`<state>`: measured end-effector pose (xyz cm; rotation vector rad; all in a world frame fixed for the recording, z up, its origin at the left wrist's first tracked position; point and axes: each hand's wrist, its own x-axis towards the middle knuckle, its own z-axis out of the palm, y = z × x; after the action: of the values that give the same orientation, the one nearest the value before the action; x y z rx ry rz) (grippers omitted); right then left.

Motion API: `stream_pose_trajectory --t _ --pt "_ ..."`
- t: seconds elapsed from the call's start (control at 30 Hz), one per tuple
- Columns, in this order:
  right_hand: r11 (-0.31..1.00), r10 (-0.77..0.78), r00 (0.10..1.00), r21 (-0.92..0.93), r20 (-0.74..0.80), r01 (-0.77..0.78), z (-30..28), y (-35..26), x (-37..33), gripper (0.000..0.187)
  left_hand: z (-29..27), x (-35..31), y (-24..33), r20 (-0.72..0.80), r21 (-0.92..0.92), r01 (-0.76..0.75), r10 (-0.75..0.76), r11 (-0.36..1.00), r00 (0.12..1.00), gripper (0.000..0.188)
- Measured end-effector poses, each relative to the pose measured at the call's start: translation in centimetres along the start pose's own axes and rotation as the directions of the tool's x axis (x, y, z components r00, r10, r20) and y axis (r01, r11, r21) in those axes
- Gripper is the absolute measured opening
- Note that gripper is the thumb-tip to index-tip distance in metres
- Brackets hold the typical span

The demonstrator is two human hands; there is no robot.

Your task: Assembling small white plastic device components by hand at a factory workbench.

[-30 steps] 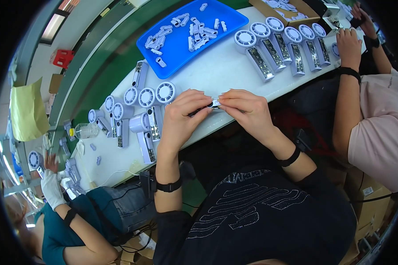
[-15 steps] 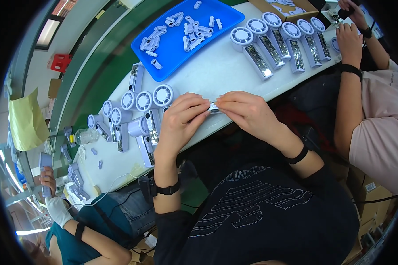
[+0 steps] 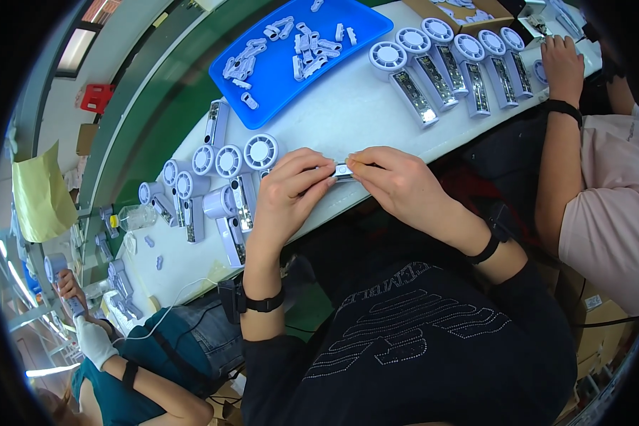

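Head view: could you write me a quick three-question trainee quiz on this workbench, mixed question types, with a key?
1. Multiple choice: what lies in the blue tray? a) coiled cables; b) small pale parts; c) red bottles.
2. True or false: the left hand and right hand both grip the same pale piece.
3. Fill in: in the picture, the cardboard box stands to the ____ of the tray.

Key: 1 b; 2 true; 3 right.

Small pale part [image 3: 343, 170], crosswise, both ends hidden
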<state>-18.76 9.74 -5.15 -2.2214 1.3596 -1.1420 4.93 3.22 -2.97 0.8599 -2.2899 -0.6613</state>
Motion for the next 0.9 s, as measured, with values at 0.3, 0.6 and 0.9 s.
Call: stream_pose_trajectory --t 0.3,0.6,0.9 --pt "0.982 0.034 0.999 0.182 0.024 -0.038 -0.2 1.2 0.4 0.017 0.2 -0.1 -0.2 -0.036 -0.025 0.015 -0.015 1.0 0.999 0.02" --pt "0.997 -0.066 0.996 -0.035 0.053 0.068 -0.4 0.2 -0.1 0.023 0.2 0.0 0.2 0.018 0.017 -0.001 0.0 1.0 1.0 0.024" --pt "0.979 -0.106 0.994 -0.179 -0.019 0.101 0.9 0.0 -0.3 0.034 3.8 -2.1 3.6 -0.149 0.483 0.089 -0.019 0.871 0.989 0.04"
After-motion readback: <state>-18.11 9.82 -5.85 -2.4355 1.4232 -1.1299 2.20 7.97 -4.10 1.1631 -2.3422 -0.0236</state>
